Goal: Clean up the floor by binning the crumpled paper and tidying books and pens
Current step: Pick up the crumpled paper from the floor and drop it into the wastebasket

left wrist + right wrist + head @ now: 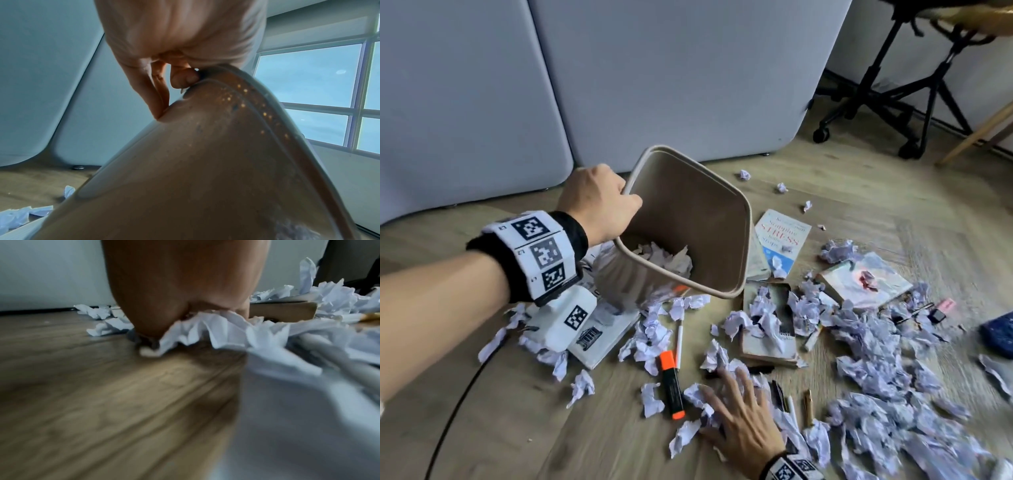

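Observation:
My left hand grips the rim of a beige bin, tilted with its mouth toward me; crumpled paper lies inside. In the left wrist view my fingers curl over the bin's edge. My right hand lies spread and flat on crumpled paper on the floor; the right wrist view shows the palm pressing down on a white wad. Several books and pens, among them an orange highlighter, lie among the scraps.
A thick drift of crumpled paper covers the floor at right. Grey padded panels stand behind the bin. An office chair base and a wooden leg are at the far right. A black cable runs at lower left.

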Demonstrator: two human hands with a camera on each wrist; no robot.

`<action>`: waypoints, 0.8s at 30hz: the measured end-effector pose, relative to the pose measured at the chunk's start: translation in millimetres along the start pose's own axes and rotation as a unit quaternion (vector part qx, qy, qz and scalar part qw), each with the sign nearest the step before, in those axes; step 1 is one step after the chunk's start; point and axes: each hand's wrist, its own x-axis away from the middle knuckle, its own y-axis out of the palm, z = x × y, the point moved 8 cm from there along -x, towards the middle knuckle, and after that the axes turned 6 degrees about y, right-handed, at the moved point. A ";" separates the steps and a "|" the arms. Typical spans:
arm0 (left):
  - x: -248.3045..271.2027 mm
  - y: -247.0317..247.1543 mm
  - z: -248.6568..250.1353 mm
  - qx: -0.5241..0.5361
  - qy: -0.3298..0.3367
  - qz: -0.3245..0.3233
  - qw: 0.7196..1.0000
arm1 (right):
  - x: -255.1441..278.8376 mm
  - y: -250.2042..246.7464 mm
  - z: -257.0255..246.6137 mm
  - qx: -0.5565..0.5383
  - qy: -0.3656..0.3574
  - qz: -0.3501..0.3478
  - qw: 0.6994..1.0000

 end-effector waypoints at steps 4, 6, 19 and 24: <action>0.3 3.5 0.0 0.022 0.001 0.004 1.000 | -15.4 -3.9 3.5 0.024 -0.047 0.015 0.998; 0.6 4.7 0.1 0.026 0.006 0.003 1.000 | -22.4 -21.7 7.0 -0.017 -0.060 0.050 0.997; 10.7 3.6 11.8 0.024 0.048 0.000 0.999 | 7.2 -295.5 72.4 -0.331 0.065 0.535 0.774; 17.5 -15.4 13.4 0.007 0.062 -0.023 0.998 | -46.3 -306.0 -36.2 -0.335 -0.116 0.180 0.918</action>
